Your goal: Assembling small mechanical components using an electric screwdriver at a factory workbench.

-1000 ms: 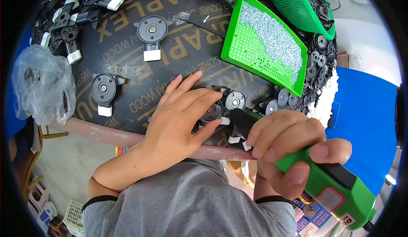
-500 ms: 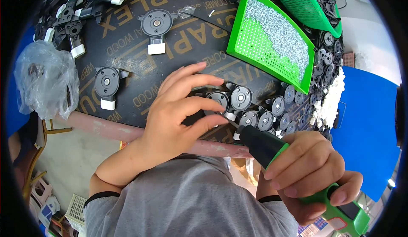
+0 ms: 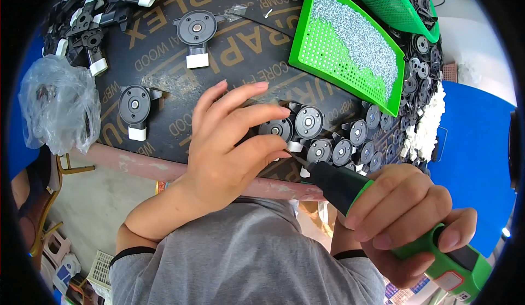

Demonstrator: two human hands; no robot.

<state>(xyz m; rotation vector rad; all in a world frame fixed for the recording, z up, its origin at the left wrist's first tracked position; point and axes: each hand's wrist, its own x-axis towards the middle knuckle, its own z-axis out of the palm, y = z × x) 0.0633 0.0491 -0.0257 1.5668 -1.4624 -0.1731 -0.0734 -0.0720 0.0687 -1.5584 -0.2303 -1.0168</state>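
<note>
Screwdriver [image 3: 340, 186] drawn back, screws [image 3: 355, 38] in green tray [image 3: 319, 49]

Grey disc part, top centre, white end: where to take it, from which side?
Probably by the stem between the disc and the white end, coming from the near side and squeezing left and right. The stem is narrower than the disc and points down-picture, while side arms jut from the disc.

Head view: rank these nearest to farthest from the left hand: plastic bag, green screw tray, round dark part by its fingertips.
1. Round dark part: at the right side of the left hand.
2. Green screw tray: beyond, toward the upper right.
3. Plastic bag: off to the left.
</note>
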